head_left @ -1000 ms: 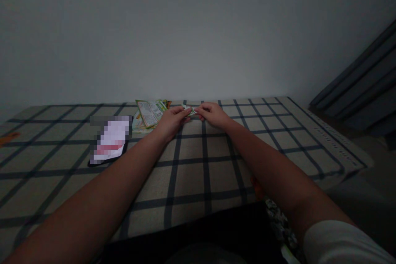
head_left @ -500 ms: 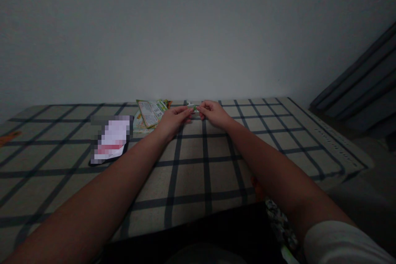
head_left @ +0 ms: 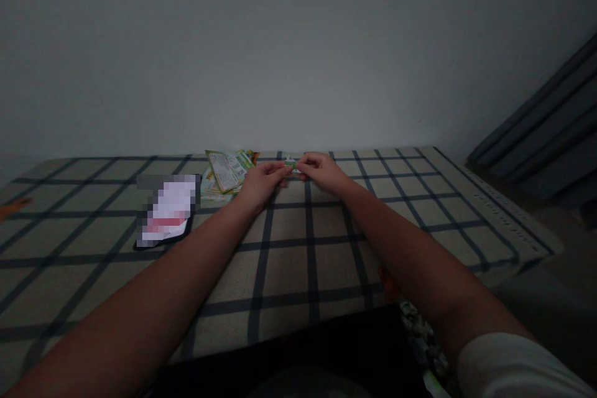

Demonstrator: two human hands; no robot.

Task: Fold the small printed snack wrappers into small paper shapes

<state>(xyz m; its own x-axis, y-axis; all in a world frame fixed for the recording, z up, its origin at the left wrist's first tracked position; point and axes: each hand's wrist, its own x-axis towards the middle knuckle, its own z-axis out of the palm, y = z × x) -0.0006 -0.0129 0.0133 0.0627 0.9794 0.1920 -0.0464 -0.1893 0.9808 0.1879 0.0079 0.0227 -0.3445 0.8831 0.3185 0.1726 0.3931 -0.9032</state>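
Both arms reach forward over a checked tablecloth [head_left: 289,224]. Between my hands is a small green-and-white packet [head_left: 291,164], partly covered by the fingers. My left hand [head_left: 267,181] pinches its left side with thumb and fingers. On the right side, my right hand [head_left: 321,169] grips it between thumb and bent forefinger. Just left of my left hand lies a loose pile of green, white and orange printed packets [head_left: 227,171]. The print on the held packet is too small to read.
A phone [head_left: 170,208] with a blurred-out screen lies on the cloth to the left. Behind the table rises a plain wall [head_left: 298,56]. A dark curtain [head_left: 545,118] hangs at the right. Something orange [head_left: 13,206] shows at the far left.
The packet between my fingers has turned a little, so more of its green-and-white face shows. Both hands keep nearly the same place. The pile and the phone have not moved.
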